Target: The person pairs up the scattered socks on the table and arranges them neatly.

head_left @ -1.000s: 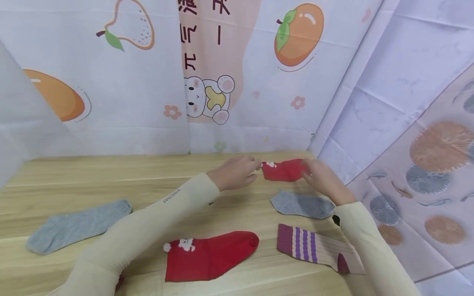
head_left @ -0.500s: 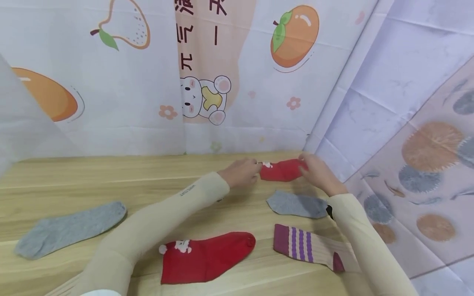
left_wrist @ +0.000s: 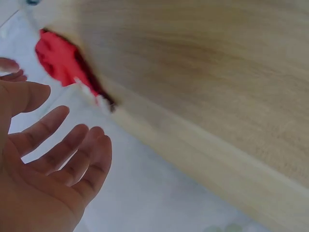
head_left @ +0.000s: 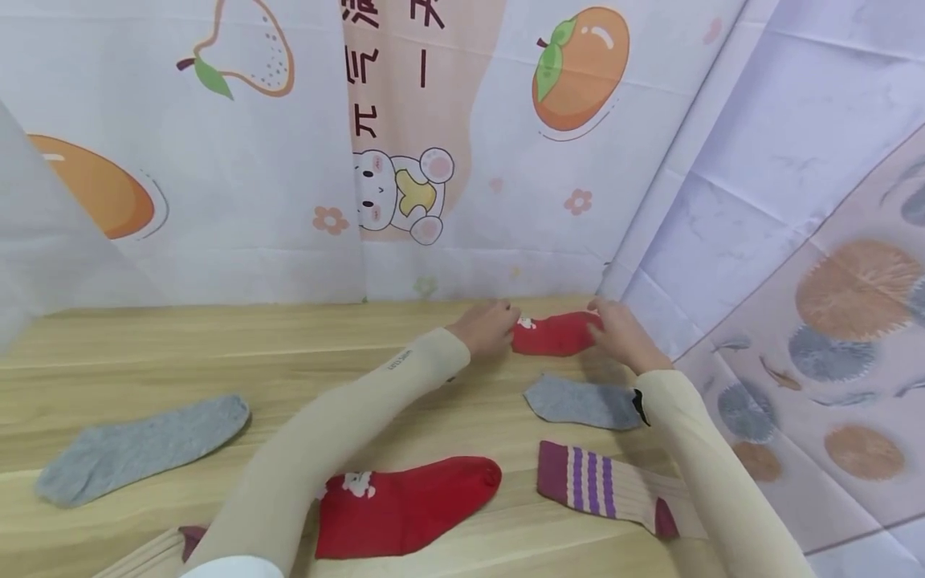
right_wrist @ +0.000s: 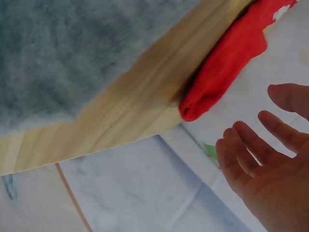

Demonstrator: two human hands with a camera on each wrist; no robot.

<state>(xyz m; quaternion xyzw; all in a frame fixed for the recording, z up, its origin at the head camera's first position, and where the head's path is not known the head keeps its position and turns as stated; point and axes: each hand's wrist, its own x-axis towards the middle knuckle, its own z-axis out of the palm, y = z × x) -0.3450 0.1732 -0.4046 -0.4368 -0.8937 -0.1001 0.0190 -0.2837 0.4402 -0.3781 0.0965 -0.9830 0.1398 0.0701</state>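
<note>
- Beside the far red sock (head_left: 552,335): left hand (head_left: 488,327), right hand (head_left: 625,337), each grip spread.
- Nearer: gray sock (head_left: 578,402), striped sock (head_left: 607,486).
- Beneath: wooden surface (head_left: 303,345); behind: printed curtain (head_left: 289,185).

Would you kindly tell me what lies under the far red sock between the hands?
Along the near side of the far red sock, wooden tabletop shows; what lies directly beneath is covered and cannot be seen.

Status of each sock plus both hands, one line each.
Far red sock: laid out between the hands, gripped by neither
Near red sock: flat, cuff partly hidden
Left gray sock: flat, unfolded
Right gray sock: flat, one end hidden
Right striped sock: flat, partly covered
Left striped sock: mostly hidden
Left hand: relaxed, holding nothing
Right hand: relaxed, holding nothing
</note>
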